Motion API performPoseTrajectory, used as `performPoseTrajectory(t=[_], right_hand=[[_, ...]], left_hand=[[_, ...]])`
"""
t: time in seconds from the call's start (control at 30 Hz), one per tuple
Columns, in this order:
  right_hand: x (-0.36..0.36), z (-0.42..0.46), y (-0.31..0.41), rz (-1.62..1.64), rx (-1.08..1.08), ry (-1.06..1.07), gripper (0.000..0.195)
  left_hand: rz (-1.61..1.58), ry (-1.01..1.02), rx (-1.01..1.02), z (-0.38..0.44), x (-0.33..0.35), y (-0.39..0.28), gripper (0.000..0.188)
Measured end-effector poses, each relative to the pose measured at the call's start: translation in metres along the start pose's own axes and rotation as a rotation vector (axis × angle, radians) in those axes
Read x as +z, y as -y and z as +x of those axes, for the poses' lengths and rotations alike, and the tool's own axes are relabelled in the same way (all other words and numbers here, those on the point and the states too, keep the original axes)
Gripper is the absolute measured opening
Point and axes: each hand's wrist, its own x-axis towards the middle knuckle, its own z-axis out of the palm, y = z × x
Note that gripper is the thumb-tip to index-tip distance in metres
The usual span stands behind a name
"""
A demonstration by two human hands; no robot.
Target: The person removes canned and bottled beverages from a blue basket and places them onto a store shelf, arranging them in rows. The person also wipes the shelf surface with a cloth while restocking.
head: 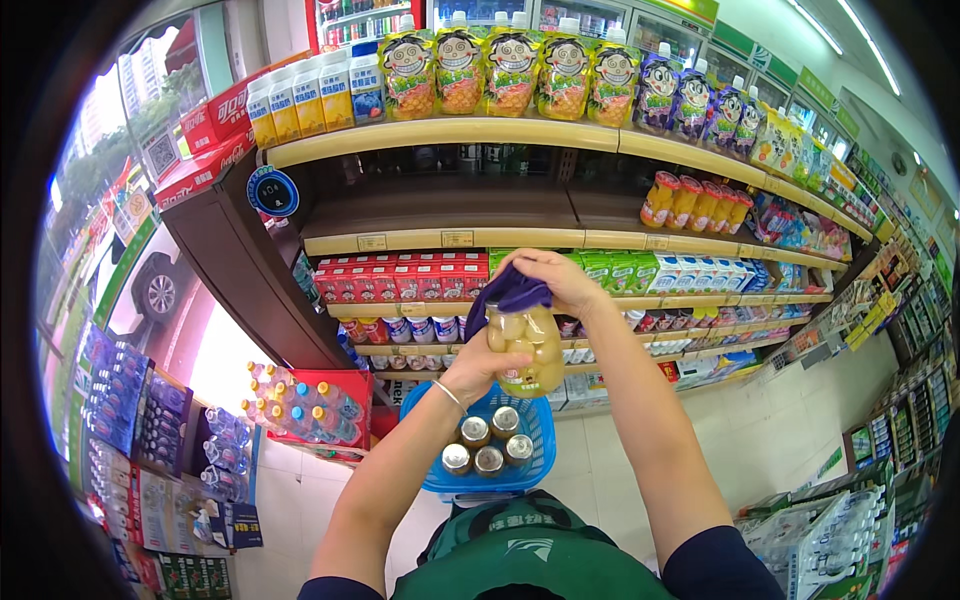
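A glass jar of pale round fruit (534, 352) is held upright in front of the shelves by my left hand (480, 369), its fingers around the jar's lower side. Over the jar's lid lies a dark purple cloth (517, 291), gripped from above by my right hand (559, 276); the cloth hides the lid. Below the jar, a blue plastic basket (546, 450) holds several jars with metallic lids (489, 459).
An upper shelf (450, 135) carries spouted pouches and cartons. Below it, a dark shelf (450, 206) bears red-lidded jars (694, 201) at its right. Boxed drinks (405, 277) line a lower shelf. A red crate of bottles (360, 405) stands left of the basket.
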Motion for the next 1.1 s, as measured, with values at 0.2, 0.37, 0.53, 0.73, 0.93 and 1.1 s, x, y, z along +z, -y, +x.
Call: performPoseTrajectory(t=[0.2,0.37,0.53,0.73,0.93,1.1], right_hand=[[0.024,-0.026,-0.089,0.318,-0.235,-0.516,0.033],[0.067,-0.042,-0.134,0.832,-0.087,-0.620,0.041],[0.099,-0.039,-0.155,0.927,-0.161,-0.777,0.035],[0.080,-0.065,-0.160,-0.261,-0.294,-0.910,0.026],[0.083,-0.064,-0.136,-1.115,-0.286,-0.447,0.040],[0.097,-0.047,-0.140,-1.440,0.325,-0.167,0.090]], left_hand=[[-0.336,-0.137,0.060,-0.013,-0.029,0.006,0.054],[-0.172,-0.293,0.257,-0.018,-0.041,0.004,0.053],[0.178,-0.409,0.379,-0.023,-0.045,0.017,0.074],[0.517,-0.523,0.328,-0.052,-0.065,0.026,0.085],[0.717,-0.486,0.189,-0.080,-0.085,0.079,0.106],[0.940,-0.486,0.146,-0.090,-0.094,0.118,0.107]])
